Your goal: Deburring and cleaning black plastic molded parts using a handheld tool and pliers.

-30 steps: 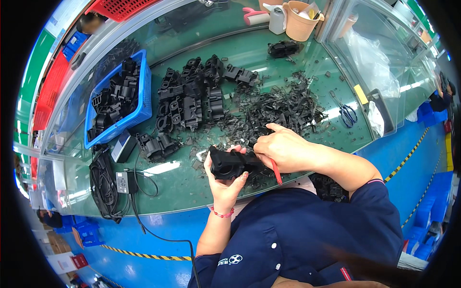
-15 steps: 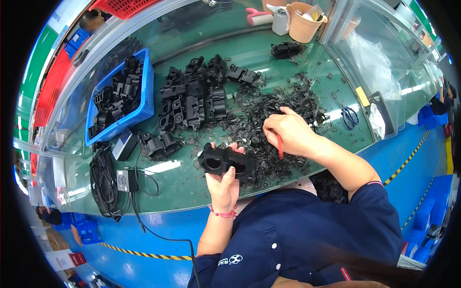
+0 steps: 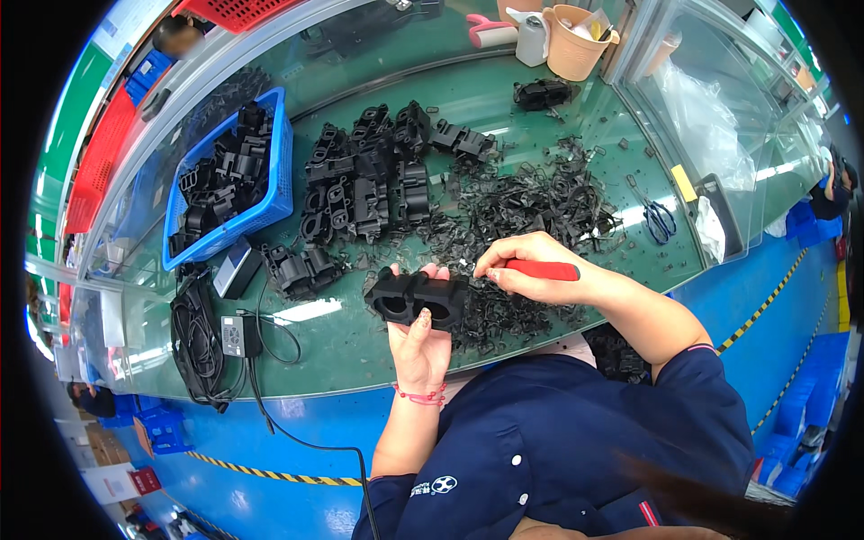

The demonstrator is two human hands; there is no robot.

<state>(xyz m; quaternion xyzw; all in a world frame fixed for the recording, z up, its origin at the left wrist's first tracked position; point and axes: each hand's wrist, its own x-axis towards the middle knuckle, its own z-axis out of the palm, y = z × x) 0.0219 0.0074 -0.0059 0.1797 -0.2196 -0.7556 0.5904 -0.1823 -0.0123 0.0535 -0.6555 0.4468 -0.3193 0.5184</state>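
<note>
My left hand (image 3: 419,346) grips a black plastic housing (image 3: 393,300) with two large round openings, thumb on its near side and fingertips showing behind. My right hand (image 3: 531,267) is closed around a slim tool with a red handle (image 3: 551,269), just right of the housing. The handle's thick end points right; the fingers hide most of its working end, so I cannot tell its kind. Under and beyond my right hand spreads a heap of black plastic scraps (image 3: 540,202). Several similar black housings (image 3: 360,202) stand in a cluster beyond my left hand.
A blue basket (image 3: 281,171) of black parts stands at the left, near a power adapter (image 3: 236,335) with cables. Blue-handled scissors (image 3: 660,223) and a dark tray (image 3: 720,211) lie at the right. A beige bucket (image 3: 576,58) and white bottle (image 3: 532,43) stand at the back.
My right hand has moved down and left toward the housing, and the red handle has swung from pointing down to pointing right. The housing has shifted slightly left in my left hand.
</note>
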